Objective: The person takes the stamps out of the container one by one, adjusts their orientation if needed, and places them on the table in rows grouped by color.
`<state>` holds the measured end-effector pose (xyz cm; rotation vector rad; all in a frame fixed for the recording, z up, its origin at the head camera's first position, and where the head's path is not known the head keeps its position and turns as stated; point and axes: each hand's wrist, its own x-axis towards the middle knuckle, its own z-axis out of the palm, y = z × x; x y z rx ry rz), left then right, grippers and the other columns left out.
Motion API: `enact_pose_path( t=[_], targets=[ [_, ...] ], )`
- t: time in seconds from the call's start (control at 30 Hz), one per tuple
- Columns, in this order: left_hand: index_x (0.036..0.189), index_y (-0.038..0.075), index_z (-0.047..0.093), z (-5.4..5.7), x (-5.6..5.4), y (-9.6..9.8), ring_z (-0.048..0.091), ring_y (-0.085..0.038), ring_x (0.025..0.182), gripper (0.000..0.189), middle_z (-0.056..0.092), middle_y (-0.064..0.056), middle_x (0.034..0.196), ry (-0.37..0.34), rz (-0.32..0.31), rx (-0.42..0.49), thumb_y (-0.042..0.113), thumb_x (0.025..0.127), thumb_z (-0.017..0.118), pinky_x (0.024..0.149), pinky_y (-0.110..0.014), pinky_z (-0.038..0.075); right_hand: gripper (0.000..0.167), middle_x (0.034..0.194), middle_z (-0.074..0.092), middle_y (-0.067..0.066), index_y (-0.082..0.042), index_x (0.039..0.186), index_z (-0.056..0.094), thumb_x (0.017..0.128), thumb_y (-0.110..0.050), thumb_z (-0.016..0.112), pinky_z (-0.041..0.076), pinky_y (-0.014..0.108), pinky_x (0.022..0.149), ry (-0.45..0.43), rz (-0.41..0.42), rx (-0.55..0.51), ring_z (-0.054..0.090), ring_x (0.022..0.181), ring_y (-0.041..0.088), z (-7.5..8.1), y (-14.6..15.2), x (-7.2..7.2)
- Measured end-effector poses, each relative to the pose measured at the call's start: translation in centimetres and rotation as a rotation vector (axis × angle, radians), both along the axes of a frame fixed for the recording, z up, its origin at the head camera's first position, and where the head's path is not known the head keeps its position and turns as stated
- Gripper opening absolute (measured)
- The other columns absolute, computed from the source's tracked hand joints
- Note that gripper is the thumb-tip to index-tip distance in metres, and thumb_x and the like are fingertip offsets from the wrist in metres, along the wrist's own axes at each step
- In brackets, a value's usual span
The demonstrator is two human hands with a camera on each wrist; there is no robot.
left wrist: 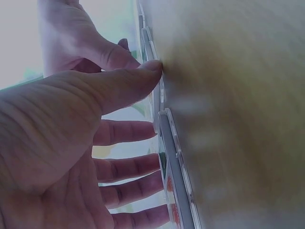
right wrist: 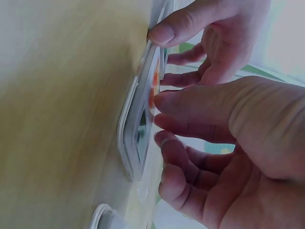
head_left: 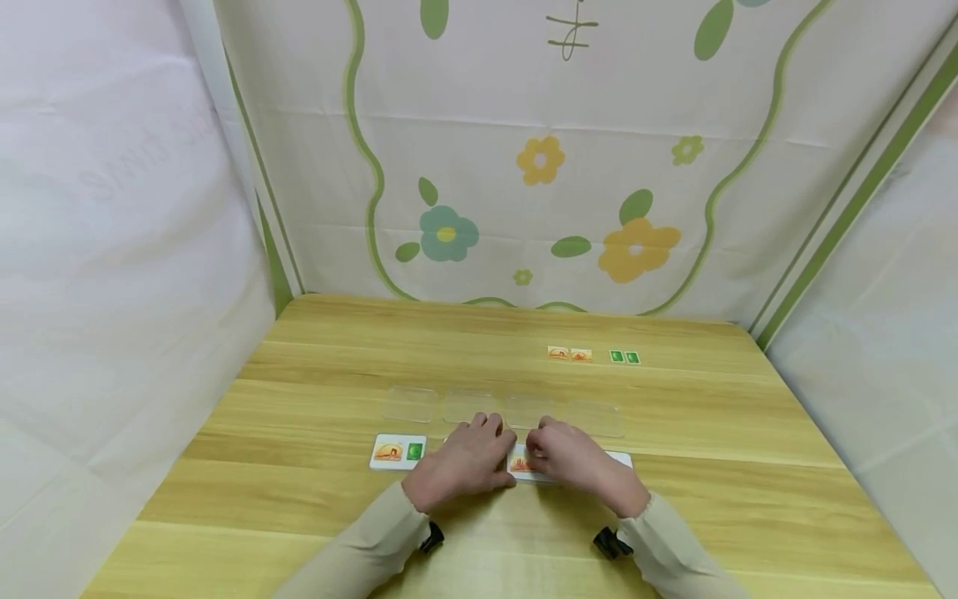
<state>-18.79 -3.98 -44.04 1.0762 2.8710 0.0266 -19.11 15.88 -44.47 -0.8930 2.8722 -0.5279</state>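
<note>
The left hand spans the left end of the white card, gripping it between thumb and index finger, the other fingers reaching out over the second card. The right hand has its fingers curled, thumb and index tips at the white card's orange picture; whether they pinch a loose piece I cannot tell. A green picture shows on the same card, hidden by the right hand from above.

To the white card's right, a fourth card is mostly covered by the right hand; at the far left lies another picture card. Just beyond the white card, four clear plates form a row across the desk. Farther beyond it lie two orange stickers and two green stickers, before a floral curtain.
</note>
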Motion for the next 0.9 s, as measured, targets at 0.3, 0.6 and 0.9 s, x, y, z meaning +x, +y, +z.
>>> enact_pose_path(
  t=[0.3,0.6,0.9],
  targets=[
    [0.101,0.019,0.056,-0.08,-0.1,-0.06,0.043,-0.015,0.086,0.039,0.049,0.0,0.099,0.029,-0.008,-0.015,0.054,0.087,0.066,0.064,-0.027,0.039,0.005,0.084,0.052,-0.002,-0.012,0.088,0.066,0.087,-0.015,0.07,0.041,0.023,0.06,-0.046,-0.026,-0.009,0.044,0.067,0.008,-0.13,0.18,0.06],
    [0.104,0.019,0.056,-0.09,-0.23,0.01,0.044,-0.015,0.089,0.04,0.05,0.0,0.102,0.004,-0.004,-0.006,0.054,0.087,0.067,0.066,-0.028,0.042,0.014,0.089,0.053,-0.002,-0.014,0.09,0.06,0.087,-0.018,0.074,0.041,0.024,0.064,-0.138,-0.044,-0.041,0.045,0.073,0.01,-0.38,0.51,-0.3],
    [0.103,0.02,0.056,-0.07,-0.18,-0.1,0.045,-0.015,0.089,0.039,0.05,0.0,0.101,0.015,-0.01,-0.006,0.054,0.087,0.067,0.066,-0.028,0.041,0.017,0.08,0.051,-0.007,-0.017,0.085,0.055,0.087,-0.012,0.071,0.039,0.022,0.061,-0.105,0.021,-0.075,0.044,0.068,0.006,-0.56,0.4,-0.67]
  ],
)
